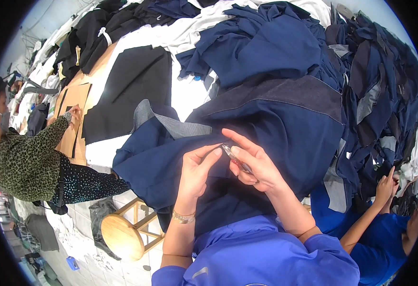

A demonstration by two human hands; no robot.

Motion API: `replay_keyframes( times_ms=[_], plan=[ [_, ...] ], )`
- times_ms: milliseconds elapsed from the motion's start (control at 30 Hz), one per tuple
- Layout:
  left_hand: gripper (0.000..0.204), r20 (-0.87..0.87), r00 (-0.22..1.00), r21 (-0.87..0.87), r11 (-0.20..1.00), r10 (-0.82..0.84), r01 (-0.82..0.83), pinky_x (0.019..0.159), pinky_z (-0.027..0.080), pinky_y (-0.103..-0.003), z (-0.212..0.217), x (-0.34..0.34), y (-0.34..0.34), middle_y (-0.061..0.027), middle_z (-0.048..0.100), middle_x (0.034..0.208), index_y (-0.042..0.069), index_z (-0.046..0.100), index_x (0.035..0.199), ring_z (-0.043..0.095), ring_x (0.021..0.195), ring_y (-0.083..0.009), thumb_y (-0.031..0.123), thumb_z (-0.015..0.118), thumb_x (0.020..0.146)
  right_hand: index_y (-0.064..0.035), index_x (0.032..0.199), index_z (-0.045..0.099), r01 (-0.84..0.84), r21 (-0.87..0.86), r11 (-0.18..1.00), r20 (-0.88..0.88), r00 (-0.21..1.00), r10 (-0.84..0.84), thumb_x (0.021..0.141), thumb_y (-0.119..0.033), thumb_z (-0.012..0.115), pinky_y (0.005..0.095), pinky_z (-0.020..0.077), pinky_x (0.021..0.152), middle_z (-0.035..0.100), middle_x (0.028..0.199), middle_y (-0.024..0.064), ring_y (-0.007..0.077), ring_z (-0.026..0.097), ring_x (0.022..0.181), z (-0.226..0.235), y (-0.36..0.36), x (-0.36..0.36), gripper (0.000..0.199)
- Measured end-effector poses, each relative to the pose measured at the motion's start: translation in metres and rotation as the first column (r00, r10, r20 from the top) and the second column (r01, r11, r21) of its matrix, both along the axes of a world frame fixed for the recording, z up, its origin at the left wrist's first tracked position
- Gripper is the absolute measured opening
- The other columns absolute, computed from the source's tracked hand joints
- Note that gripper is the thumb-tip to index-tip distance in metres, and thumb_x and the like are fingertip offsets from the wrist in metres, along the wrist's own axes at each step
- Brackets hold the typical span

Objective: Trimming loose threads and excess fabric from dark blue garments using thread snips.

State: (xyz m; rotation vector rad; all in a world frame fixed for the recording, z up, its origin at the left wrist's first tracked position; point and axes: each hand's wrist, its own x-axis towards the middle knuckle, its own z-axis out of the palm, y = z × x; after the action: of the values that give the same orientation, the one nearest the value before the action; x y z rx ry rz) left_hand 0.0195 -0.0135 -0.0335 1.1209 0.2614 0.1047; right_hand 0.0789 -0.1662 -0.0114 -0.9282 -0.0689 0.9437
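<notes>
A navy garment (285, 125) with a darker panel and a pale stitched seam drapes from the table towards my lap. Its grey denim-like strip (170, 123) shows at the left. Over it, my left hand (194, 171) is closed in a pinch, thumb against forefinger; whatever lies between the fingertips is too small to make out. Close beside, my right hand (261, 167) grips small metal thread snips (234, 156), index finger stretched out. The tips of the snips point at the left fingertips.
Navy garments (261, 43) heap at the back, with more piled (385, 76) at the right. Black cloth (132, 86) lies on the table. A wooden stool (122, 237) stands lower left. One person (25, 167) works at the left, another in blue (376, 238) sits at the right.
</notes>
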Motion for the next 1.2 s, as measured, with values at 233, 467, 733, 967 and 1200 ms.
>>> replay_keyframes(
  times_ms=[233, 467, 733, 967, 1200],
  plan=[
    [0.02, 0.022, 1.0, 0.048, 0.999, 0.012, -0.013, 0.079, 0.045, -0.022, 0.0017, -0.0002, -0.0004, -0.0087, 0.067, 0.095, -0.003, 0.065, 0.102, 0.06, 0.085, -0.0108, 0.004, 0.06, 0.085, -0.013, 0.137, 0.037, -0.005, -0.018, 1.0, -0.014, 1.0, 0.005, 0.094, -0.018, 0.048, 0.0161, 0.0224, 0.03, 0.054, 0.06, 0.004, 0.0016, 0.033, 0.033, -0.0008, 0.001, -0.0008, 0.044],
    [0.019, 0.031, 0.999, 0.062, 0.997, -0.038, 0.036, 0.078, 0.046, -0.022, -0.0023, -0.0014, -0.003, -0.0083, 0.067, 0.094, -0.003, 0.065, 0.101, 0.06, 0.084, -0.0101, 0.005, 0.061, 0.084, -0.0134, 0.137, 0.036, 0.016, 0.017, 1.0, 0.016, 1.0, -0.017, 0.095, -0.018, 0.047, 0.0163, 0.0228, 0.03, 0.054, 0.06, 0.0041, 0.0016, 0.032, 0.033, -0.0002, 0.0021, 0.0027, 0.044],
    [0.021, -0.006, 1.0, -0.022, 1.0, -0.016, 0.016, 0.079, 0.045, -0.022, -0.0003, -0.0004, 0.0007, -0.0088, 0.067, 0.096, -0.004, 0.064, 0.104, 0.06, 0.085, -0.0107, 0.005, 0.06, 0.085, -0.0125, 0.137, 0.036, 0.022, 0.018, 1.0, 0.027, 0.999, -0.022, 0.095, -0.018, 0.046, 0.0159, 0.0228, 0.03, 0.054, 0.061, 0.0042, 0.0014, 0.032, 0.033, 0.0032, 0.0008, 0.0019, 0.043],
    [0.021, 0.006, 1.0, 0.005, 1.0, 0.003, -0.003, 0.08, 0.045, -0.022, 0.0009, 0.0003, 0.0007, -0.0093, 0.067, 0.096, -0.004, 0.064, 0.103, 0.06, 0.086, -0.0111, 0.006, 0.059, 0.085, -0.0124, 0.137, 0.036, -0.007, -0.021, 1.0, 0.014, 1.0, 0.007, 0.095, -0.018, 0.047, 0.0159, 0.0223, 0.03, 0.054, 0.061, 0.0041, 0.0014, 0.033, 0.034, 0.0011, 0.0015, -0.0003, 0.044],
    [0.022, 0.001, 1.0, -0.011, 1.0, 0.016, -0.016, 0.081, 0.045, -0.023, -0.0007, -0.0011, -0.0009, -0.0103, 0.067, 0.098, -0.003, 0.064, 0.104, 0.061, 0.087, -0.0117, 0.005, 0.06, 0.084, -0.0137, 0.137, 0.036, 0.004, 0.006, 1.0, -0.024, 1.0, -0.004, 0.095, -0.018, 0.047, 0.0165, 0.0221, 0.03, 0.054, 0.061, 0.0043, 0.0016, 0.033, 0.033, -0.0012, 0.0027, -0.001, 0.044]
  ],
)
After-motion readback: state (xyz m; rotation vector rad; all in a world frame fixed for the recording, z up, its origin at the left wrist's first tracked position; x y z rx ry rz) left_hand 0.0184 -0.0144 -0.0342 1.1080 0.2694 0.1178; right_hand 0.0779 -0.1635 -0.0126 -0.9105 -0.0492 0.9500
